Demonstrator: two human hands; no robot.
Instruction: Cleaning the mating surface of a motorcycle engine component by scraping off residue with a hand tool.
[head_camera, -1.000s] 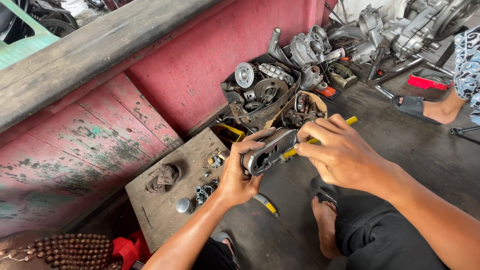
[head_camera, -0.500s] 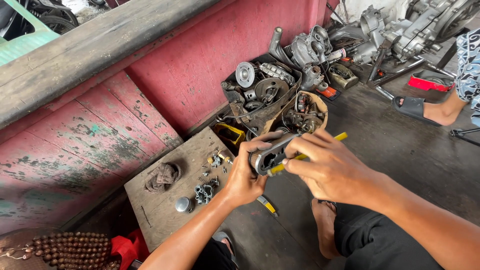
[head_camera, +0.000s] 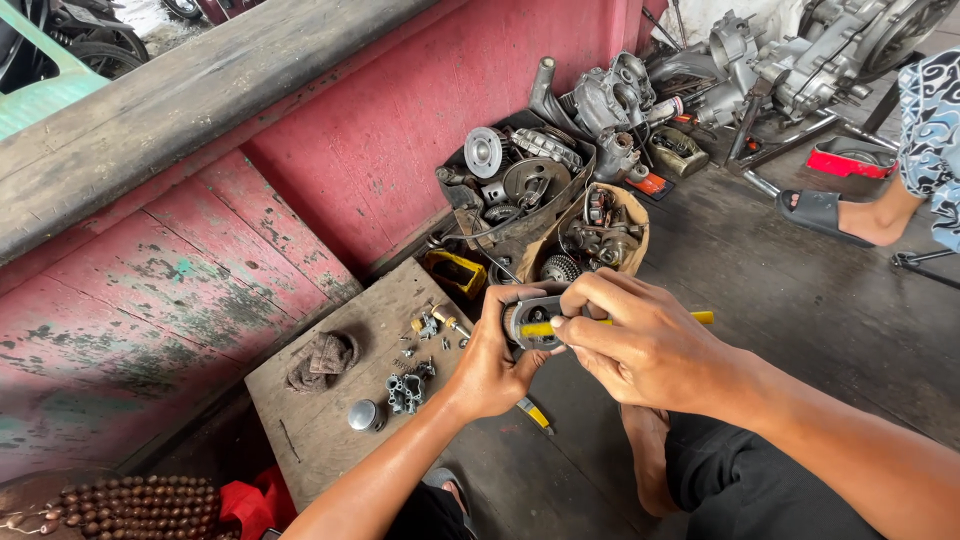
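While the left hand (head_camera: 495, 365) clamps the small grey metal part (head_camera: 528, 322) from below, fingers wrapped tight around its body, the right hand (head_camera: 640, 345) has closed in on top and now pinches the yellow-handled tool (head_camera: 700, 318) across the part's face. A second ago that tool stuck out toward one o'clock, clear of the part; now its yellow shaft lies nearly flat over the opening, so the work looks to have gone from lining up to actually engaging the piece. Both hands are shut on what they hold, nothing slack. The part sits dead centre, raised just above the near edge of the wooden board (head_camera: 330, 420). At nine o'clock from the hands on that board: a dirty rag (head_camera: 322, 358), a round metal cap (head_camera: 363, 415) and a small cluster fitting (head_camera: 405, 392). A second yellow tool (head_camera: 535, 414) lies at six o'clock beneath the left wrist. Up at twelve, the boxes of engine parts (head_camera: 520, 185) stand untouched.
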